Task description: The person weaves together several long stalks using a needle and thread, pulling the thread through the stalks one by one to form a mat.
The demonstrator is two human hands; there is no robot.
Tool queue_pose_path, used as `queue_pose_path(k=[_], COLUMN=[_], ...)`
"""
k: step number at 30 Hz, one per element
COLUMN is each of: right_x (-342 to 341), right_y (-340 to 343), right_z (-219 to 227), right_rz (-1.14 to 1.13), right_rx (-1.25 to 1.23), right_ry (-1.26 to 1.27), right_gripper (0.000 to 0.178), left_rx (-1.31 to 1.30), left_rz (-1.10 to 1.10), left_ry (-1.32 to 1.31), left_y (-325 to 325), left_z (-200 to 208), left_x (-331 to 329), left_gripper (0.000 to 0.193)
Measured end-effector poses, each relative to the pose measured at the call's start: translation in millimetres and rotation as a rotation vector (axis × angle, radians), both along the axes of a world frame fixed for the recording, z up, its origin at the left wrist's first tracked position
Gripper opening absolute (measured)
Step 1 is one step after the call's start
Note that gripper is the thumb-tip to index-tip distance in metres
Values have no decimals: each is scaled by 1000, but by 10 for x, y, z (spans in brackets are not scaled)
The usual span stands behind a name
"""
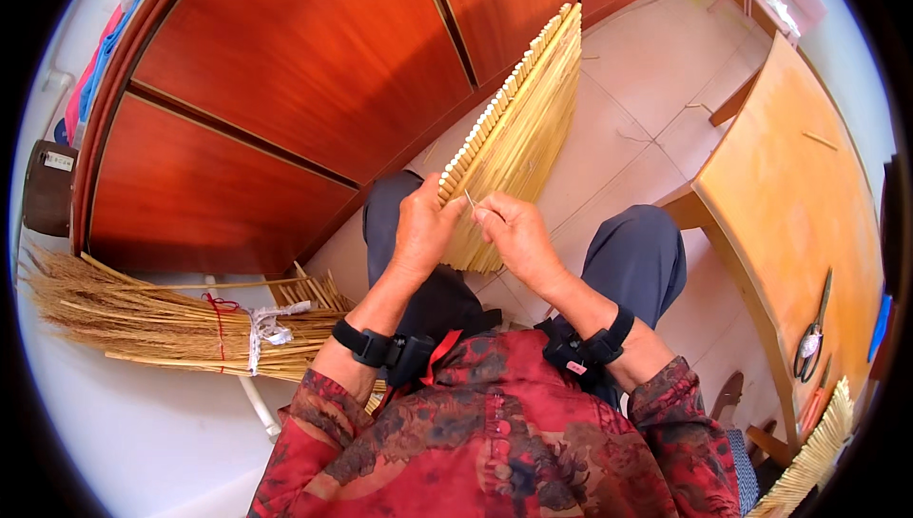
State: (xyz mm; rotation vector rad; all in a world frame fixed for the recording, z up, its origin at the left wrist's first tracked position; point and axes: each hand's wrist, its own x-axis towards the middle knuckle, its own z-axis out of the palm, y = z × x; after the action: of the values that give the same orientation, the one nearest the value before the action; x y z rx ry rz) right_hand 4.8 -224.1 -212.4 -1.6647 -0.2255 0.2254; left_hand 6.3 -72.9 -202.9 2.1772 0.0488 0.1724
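A mat of pale yellow stalks [528, 128], bound side by side with their cut ends in a row, stands tilted between my knees and reaches up and away to the right. My left hand [423, 231] grips its near left corner, thumb on the face of the stalks and fingers hidden behind. Close beside that thumb, my right hand [516, 237] is closed in a pinch. A thin, light needle-like piece [469, 198] sticks up from its fingertips; whether a thread runs from it is too small to tell.
Red-brown cabinet doors [285, 61] stand ahead and left. A tied bundle of long bristly stalks [190, 323] lies at my left. On the wooden table [770, 166] at right are scissors [811, 337] and a short stalk [820, 140]. Another stalk mat [808, 461] stands at lower right.
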Motion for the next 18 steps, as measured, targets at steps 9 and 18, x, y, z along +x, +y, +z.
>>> queue_pose_path(k=[9,18], right_x=[323,330], right_y=[-343,-458], right_z=[319,170], right_rz=[-134,-24], right_rx=[203,36], right_ry=[101,-12], right_gripper=[18,20], left_rx=[-84,-436], left_rz=[-51,-38], left_ry=[-10,316], left_y=[-26,162], left_z=[162,214], left_x=[115,59], left_gripper=[26,32])
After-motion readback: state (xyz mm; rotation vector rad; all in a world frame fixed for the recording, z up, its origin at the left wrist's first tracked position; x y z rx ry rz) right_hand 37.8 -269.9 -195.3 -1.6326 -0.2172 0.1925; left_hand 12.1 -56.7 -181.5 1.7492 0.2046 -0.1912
